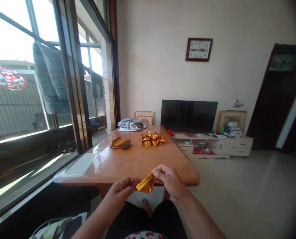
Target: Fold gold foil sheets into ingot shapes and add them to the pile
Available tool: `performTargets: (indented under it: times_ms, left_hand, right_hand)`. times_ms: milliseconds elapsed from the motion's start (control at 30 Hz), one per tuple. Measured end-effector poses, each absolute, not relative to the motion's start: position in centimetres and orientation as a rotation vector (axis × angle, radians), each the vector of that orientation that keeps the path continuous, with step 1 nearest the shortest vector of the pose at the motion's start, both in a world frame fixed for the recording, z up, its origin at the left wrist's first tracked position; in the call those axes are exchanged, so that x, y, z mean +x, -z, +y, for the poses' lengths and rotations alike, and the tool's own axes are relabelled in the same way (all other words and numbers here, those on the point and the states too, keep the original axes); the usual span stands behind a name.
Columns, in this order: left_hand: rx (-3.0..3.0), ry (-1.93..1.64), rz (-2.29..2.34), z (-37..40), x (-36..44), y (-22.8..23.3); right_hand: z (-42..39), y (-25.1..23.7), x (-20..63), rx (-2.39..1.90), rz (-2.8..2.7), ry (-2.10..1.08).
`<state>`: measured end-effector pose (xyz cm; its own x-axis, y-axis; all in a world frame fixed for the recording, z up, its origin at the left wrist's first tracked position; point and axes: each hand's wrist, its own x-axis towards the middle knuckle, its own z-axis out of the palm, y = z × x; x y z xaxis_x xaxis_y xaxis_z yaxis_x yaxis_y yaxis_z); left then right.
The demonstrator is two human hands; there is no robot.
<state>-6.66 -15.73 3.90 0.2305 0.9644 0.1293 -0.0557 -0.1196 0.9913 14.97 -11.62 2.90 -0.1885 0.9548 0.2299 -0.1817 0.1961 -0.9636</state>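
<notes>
The left hand (123, 188) and the right hand (168, 181) met just in front of the near edge of the tabletop (128, 162), above the person's lap, and between them they held a small piece of gold foil paper (146, 184). Each hand was pinched shut on it, thumb against fingertips: the left at the paper's left corner, the right at its upper right edge. The paper was already creased into a rough triangle or pouch with its point hanging down, so the work looked to be partway through a fold. By that reading, the next crease would call for the two pinches to hold the edges lined up while one thumb pressed the fold flat, since thin foil slips and springs back easily.

The foil was glossy, thin and crinkly, catching the window light on its flat faces. Farther out on the tabletop lay a heap of folded gold pieces (152, 138), angular and shiny, apparently of the same paper. To its left sat a flat stack of foil sheets (120, 143), gold on top with duller edges. At the far end lay a soft, crumpled grey cloth (132, 124). The tabletop itself was smooth orange-brown wood with rounded corners and a hard, reflective finish.
</notes>
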Motion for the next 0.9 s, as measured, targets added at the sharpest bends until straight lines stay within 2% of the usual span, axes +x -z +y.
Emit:
performTargets:
  times_ms: [300,533,900]
  left_hand:
    - [1.410,-1.079,0.934,-14.3,-5.6,-2.2]
    - [1.481,-1.050,0.925,-14.1,-5.7,-2.8]
    - [1.840,-1.171,1.226,-13.7,-5.6,-2.4]
  right_hand:
    - [-12.0,-2.7,15.6,-0.852,-1.324,-1.207]
    - [-11.5,-2.0,16.5,-0.872,-1.348,-1.169]
    - [-12.0,-2.4,16.3,-1.001,-1.293,-1.127]
